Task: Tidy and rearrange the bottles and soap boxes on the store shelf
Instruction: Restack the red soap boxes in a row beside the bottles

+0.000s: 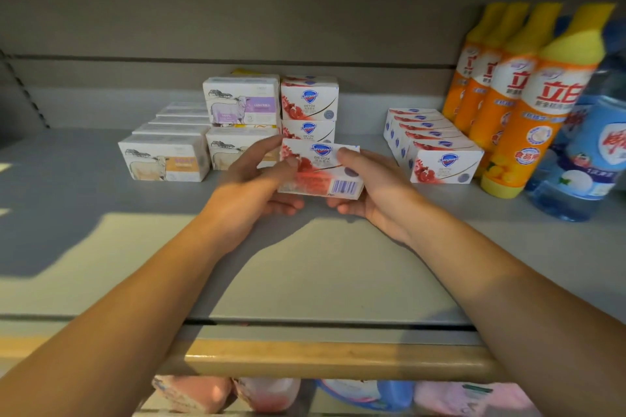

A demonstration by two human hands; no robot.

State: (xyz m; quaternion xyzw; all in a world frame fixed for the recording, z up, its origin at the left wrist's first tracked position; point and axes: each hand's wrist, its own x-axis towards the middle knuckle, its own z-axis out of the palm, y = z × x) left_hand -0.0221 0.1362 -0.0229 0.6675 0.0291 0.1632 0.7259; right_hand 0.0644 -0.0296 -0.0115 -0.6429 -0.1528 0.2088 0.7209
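A white and red Safeguard soap box point(320, 169) is held just above the grey shelf point(305, 264), tilted with its barcode side toward me. My left hand point(254, 179) grips its left end and my right hand point(369, 186) grips its right end. Right behind it stands a stack of two matching Safeguard boxes point(309, 108). A row of several more Safeguard boxes point(437, 152) runs back at the right. Sheep-print soap boxes sit to the left: a purple one point(242, 100) stacked on another, and a row fronted by an orange one point(164, 162).
Several orange bottles with yellow caps point(521, 105) line the right side, with a blue bottle point(586, 159) beside them at the edge. The shelf's wooden front rail point(321, 360) crosses below my arms. Pink and blue packages point(271, 394) lie on the lower shelf.
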